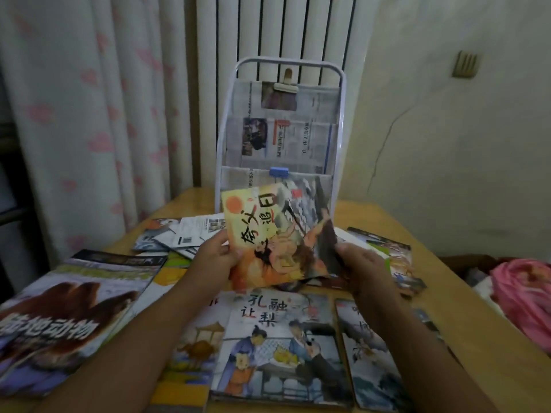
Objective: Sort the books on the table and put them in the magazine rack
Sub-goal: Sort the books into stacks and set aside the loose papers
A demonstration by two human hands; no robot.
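Note:
I hold a thin picture book (277,234) with a yellow and orange cover above the table, tilted, just in front of the white wire magazine rack (341,120). My left hand (216,254) grips its left edge. My right hand (359,263) grips its right edge. Newspapers fill the rack's upper pockets. Several more books lie flat on the wooden table (465,308), among them one with two figures at a table (283,347) and a large animal book (62,314) at the left.
A curtain (74,114) hangs at the left and a radiator (283,28) stands behind the rack. Pink cloth (527,296) lies beyond the table's right edge. A blue clip (278,172) sits on the rack's lower pocket.

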